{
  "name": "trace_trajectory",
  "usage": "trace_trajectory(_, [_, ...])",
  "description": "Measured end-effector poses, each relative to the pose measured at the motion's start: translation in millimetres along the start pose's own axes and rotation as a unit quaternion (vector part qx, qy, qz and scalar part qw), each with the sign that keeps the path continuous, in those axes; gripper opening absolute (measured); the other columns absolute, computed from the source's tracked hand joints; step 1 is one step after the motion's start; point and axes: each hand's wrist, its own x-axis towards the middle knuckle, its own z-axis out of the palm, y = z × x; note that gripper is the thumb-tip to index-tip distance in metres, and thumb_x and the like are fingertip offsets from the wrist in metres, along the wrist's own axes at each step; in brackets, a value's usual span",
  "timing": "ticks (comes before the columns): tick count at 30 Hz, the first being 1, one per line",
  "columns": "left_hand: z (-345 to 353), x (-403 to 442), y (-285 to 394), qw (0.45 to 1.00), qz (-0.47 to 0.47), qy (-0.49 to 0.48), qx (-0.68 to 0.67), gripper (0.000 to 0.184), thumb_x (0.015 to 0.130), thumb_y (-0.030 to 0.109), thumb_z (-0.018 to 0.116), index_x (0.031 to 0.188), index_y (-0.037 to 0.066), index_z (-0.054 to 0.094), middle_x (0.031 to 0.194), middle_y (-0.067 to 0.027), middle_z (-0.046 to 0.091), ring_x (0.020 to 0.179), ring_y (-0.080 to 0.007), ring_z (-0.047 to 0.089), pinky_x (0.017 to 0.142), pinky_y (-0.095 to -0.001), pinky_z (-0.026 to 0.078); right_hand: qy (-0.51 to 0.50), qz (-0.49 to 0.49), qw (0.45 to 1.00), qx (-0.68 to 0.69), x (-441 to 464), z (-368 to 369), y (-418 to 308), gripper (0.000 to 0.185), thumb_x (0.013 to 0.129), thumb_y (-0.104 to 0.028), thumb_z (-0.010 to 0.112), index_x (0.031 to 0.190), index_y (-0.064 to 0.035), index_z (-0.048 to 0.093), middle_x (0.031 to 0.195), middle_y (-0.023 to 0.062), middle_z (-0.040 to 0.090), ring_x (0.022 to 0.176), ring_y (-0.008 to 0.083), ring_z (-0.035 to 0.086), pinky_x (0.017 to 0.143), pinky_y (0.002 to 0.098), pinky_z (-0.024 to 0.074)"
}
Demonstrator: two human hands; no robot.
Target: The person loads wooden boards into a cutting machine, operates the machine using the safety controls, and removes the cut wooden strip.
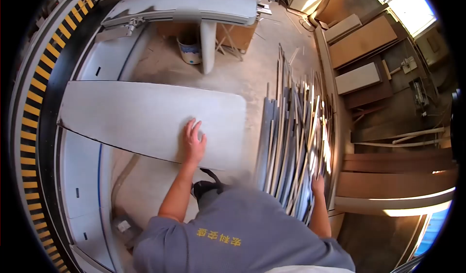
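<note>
My left hand (195, 144) lies on a pale grey-white panel (145, 108), its fingers apart and nothing held in them. The panel has a rounded far-right corner and a dark lower edge. To my right, my right hand (318, 184) reaches in at the near right side of a pile of long thin strips (286, 142). It touches or is very close to the strips there. Its fingers blend into them, so whether it grips one does not show. The strips are grey, brown and light wood-coloured, and lie lengthwise away from me.
Along the left runs a machine rail with yellow-black hazard stripes (30, 122). A machine arm with a table (184, 6) stands at the back, a bucket (190, 49) below it. Brown boards (395, 178) and a pale board (358, 79) lie on the right.
</note>
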Motion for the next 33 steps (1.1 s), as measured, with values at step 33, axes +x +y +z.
trace_trajectory(33, [-135, 367, -423, 0.859, -0.36, 0.323, 0.169, 0.049, 0.099, 0.012, 0.067, 0.146, 0.001, 0.062, 0.159, -0.0185, 0.055, 0.151, -0.0417, 0.048, 0.125, -0.0508, 0.039, -0.526, -0.474, 0.703, 0.053, 337, 295, -1221, 0.034, 0.107, -0.006, 0.059, 0.137, 0.0068, 0.067, 0.125, 0.0152, 0.078, 0.114, 0.0218, 0.073, 0.102, 0.0339, 0.0557])
